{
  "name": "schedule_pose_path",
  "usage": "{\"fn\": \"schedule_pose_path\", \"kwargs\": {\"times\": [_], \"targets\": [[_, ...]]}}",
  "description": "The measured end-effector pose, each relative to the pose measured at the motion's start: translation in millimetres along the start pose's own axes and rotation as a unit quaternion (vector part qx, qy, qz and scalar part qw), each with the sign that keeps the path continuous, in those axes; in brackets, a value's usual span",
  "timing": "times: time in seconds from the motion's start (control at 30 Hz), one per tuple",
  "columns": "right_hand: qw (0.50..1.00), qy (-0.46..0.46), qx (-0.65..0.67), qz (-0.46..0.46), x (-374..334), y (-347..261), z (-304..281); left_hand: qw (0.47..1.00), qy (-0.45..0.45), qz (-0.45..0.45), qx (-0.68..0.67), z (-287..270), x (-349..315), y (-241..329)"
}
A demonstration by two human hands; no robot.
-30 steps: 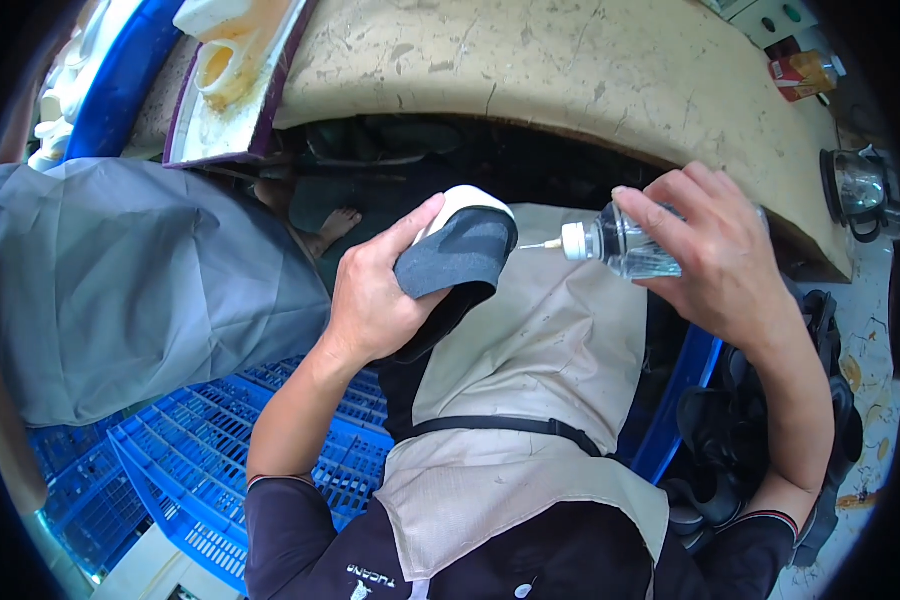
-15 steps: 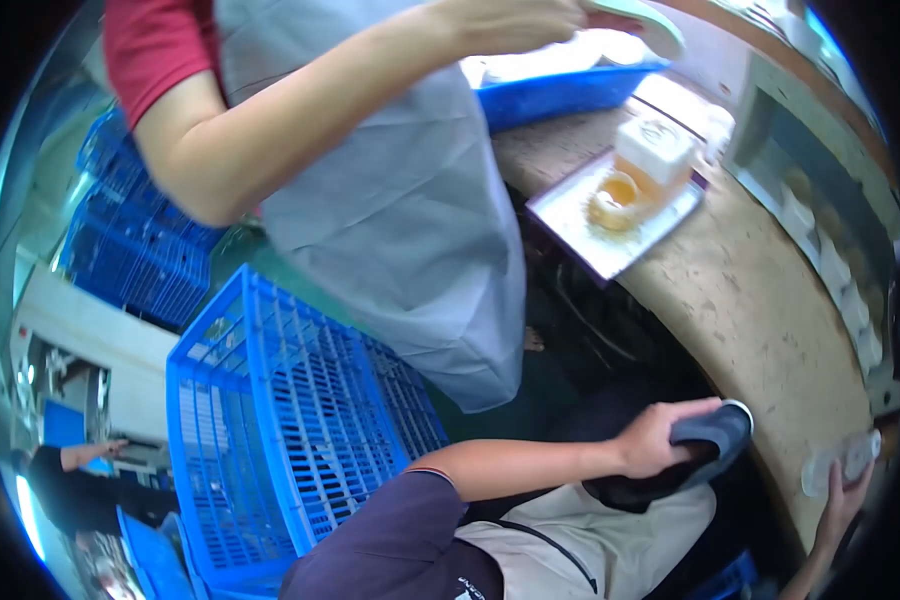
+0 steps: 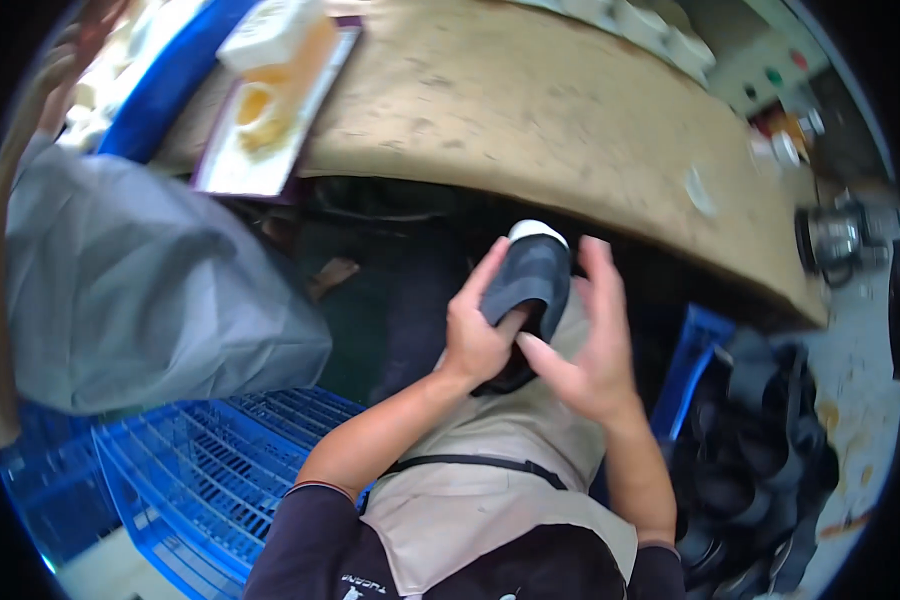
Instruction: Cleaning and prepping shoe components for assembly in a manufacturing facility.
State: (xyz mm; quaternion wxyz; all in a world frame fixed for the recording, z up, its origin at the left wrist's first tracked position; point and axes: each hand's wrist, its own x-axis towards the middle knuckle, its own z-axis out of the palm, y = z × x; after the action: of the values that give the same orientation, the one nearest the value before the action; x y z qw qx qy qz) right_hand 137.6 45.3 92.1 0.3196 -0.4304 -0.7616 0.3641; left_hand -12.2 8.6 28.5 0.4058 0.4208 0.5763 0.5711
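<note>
Head view: left hand (image 3: 475, 335) clamps the dark grey fabric shoe with white rubber toe (image 3: 530, 275) above the lap (beige apron). Right hand (image 3: 585, 350) spread open, empty, thumb touching the shoe's underside. Likely inspection step; next needs a second grip beside the left.

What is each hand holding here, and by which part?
The left hand holds a dark grey shoe with a white toe by its rear end, toe pointing away. The right hand is open against its side, gripping nothing.
</note>
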Motion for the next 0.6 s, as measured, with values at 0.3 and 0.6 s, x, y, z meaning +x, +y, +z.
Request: {"fn": "schedule_pose_path", "kwargs": {"times": [0.3, 0.6], "targets": [[0.993, 0.078, -0.091, -0.016, -17, 8, 28, 0.995, -0.037, 0.064, 0.060, -28, -29, -2], [0.989, -0.009, -0.107, -0.100, -26, 17, 36, 0.890, -0.130, 0.295, 0.323, -65, -21, 14]]}}
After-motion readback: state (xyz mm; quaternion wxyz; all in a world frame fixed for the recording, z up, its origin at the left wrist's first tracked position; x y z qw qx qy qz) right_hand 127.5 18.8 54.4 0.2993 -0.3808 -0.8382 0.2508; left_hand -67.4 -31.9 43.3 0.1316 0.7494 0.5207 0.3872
